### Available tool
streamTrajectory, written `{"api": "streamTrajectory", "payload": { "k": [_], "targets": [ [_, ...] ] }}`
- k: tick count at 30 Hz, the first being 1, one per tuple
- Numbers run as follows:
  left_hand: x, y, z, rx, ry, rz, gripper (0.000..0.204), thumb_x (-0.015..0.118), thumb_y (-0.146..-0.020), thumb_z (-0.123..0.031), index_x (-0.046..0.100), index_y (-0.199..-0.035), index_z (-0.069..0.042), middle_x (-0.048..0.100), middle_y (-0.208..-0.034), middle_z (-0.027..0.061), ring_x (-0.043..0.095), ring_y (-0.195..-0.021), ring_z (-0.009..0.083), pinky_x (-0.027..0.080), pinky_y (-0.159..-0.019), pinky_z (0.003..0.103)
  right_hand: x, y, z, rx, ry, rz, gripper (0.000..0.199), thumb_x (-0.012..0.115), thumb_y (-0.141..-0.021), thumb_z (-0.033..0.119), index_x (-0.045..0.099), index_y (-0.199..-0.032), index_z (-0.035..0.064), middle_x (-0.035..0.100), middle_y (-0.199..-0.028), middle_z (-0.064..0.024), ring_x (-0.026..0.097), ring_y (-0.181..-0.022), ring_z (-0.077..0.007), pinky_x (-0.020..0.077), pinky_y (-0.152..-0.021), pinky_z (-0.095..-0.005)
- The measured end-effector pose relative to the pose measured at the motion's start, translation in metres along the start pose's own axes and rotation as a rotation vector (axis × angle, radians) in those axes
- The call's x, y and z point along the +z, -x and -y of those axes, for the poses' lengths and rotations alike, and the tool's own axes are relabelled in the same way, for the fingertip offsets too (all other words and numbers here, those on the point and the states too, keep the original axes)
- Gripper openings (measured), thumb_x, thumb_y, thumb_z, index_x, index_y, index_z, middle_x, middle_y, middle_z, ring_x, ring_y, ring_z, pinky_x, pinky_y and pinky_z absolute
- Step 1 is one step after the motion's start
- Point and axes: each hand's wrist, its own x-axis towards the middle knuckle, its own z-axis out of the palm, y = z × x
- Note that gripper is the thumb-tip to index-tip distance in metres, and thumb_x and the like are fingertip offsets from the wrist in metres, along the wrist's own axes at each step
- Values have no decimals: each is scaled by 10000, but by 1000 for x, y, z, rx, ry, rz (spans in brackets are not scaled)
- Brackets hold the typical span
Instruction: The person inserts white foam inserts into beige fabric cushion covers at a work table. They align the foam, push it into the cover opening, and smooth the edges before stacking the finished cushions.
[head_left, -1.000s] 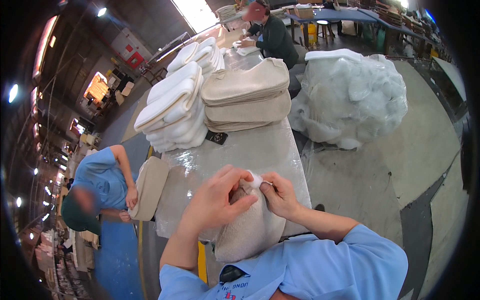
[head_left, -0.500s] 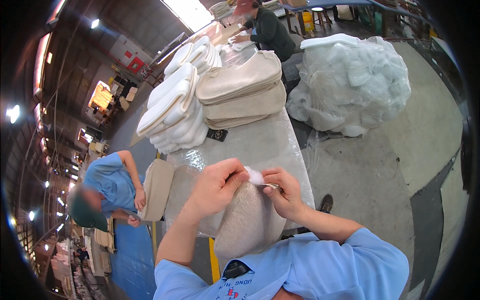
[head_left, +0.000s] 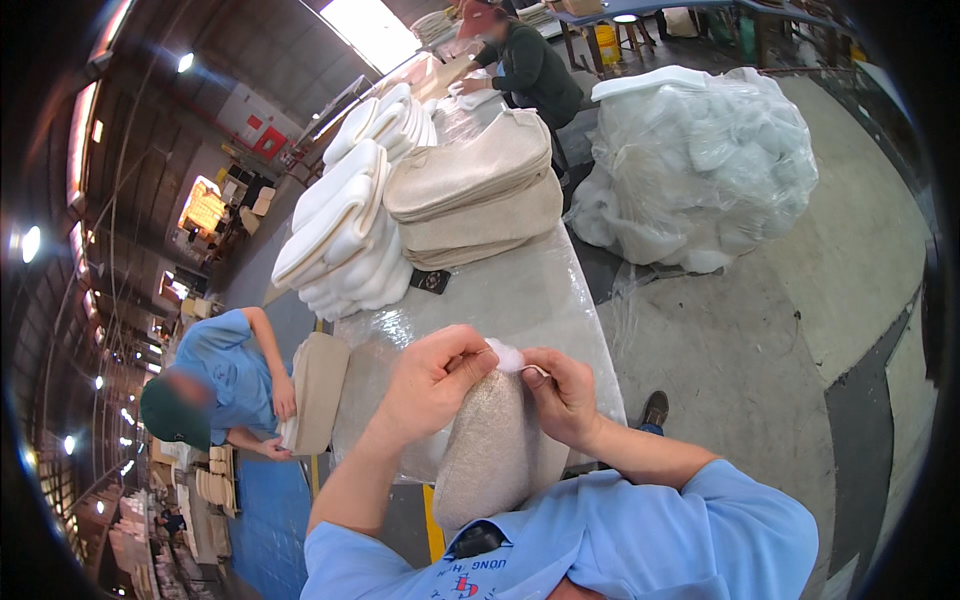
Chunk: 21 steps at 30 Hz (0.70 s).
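Observation:
Against my chest stands a beige woven fabric cushion cover (head_left: 490,450), its upper end open with white padding (head_left: 508,356) bulging out between my hands. My left hand (head_left: 432,385) pinches the cover's edge left of the padding. On the other side my right hand (head_left: 562,395) is closed on the edge between thumb and fingers. The cover's lower end is partly hidden by my shirt and the bend of the fabric.
Beyond my hands lies a plastic-covered table (head_left: 520,290) with a stack of beige covers (head_left: 475,195), folded white padding (head_left: 335,220) and a small black item (head_left: 430,281). A big plastic-wrapped bundle (head_left: 705,170) stands right. One co-worker (head_left: 230,360) handles a beige cushion (head_left: 318,390) at left; another (head_left: 530,65) works at the far end.
Both hands keep their grip on the cover's edge, shifting slightly. The padding between them looks rounder at the opening. The left co-worker's lower hand has moved along the cushion's end.

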Motion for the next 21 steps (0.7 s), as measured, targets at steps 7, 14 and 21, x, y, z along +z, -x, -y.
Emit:
{"api": "streamTrajectory", "payload": {
  "k": [7, 14, 21],
  "targets": [
    [46, 6, 32, -96, 412, -332, 193, 685, -1081, -183, 680, -961, -32, 655, -848, -37, 542, -770, 30, 446, -687, 218, 2, -11, 4, 53, 113, -46, 91, 661, -1072, 101, 686, -1059, 15, 650, -756, -112, 588, -656, -141, 498, -624, -299],
    [51, 5, 36, -214, 748, -374, 217, 660, -1093, -165, 655, -910, -49, 624, -820, -50, 520, -760, 24, 438, -677, 219, 13, -29, -5, 107, 96, -6, 128, 649, -1085, 141, 678, -1057, 19, 626, -735, -100, 566, -645, -147, 484, -615, -309],
    [49, 14, 44, -164, 618, -482, 221, 681, -1079, -151, 647, -890, -40, 602, -797, -51, 501, -747, 30, 428, -661, 226, 25, -24, -7, 99, 115, 4, 162, 621, -1104, 162, 667, -1038, 22, 606, -733, -90, 549, -654, -140, 474, -615, -313]
  ]
}}
